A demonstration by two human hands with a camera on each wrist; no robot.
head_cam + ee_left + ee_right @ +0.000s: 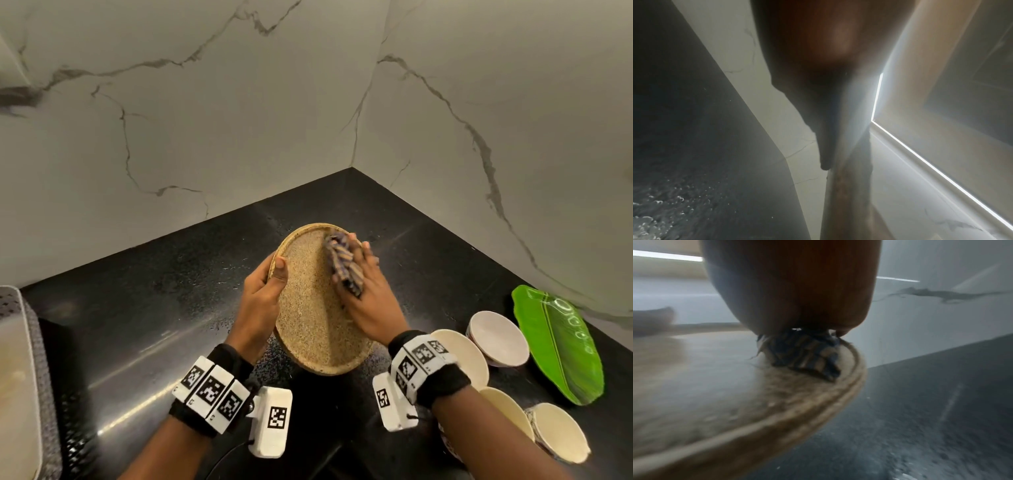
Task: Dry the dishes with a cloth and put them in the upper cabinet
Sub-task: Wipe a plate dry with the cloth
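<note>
A round speckled tan plate [308,318] is held tilted above the black counter [137,325]. My left hand [267,284] grips its left rim, thumb on the plate's face and fingers behind. My right hand [363,291] holds a bunched blue-and-tan striped cloth [342,263] and presses it on the plate's upper right part near the rim. The right wrist view shows the cloth [807,353] squeezed under my palm against the plate [735,394]. In the left wrist view my left hand [818,65] is a dark blur along the plate's edge [849,194].
Several cream bowls [498,337] and a green leaf-shaped platter [561,342] lie on the counter at the right. A white dish rack [20,359] stands at the left edge. Marble walls meet in a corner behind the plate. Water drops speckle the counter.
</note>
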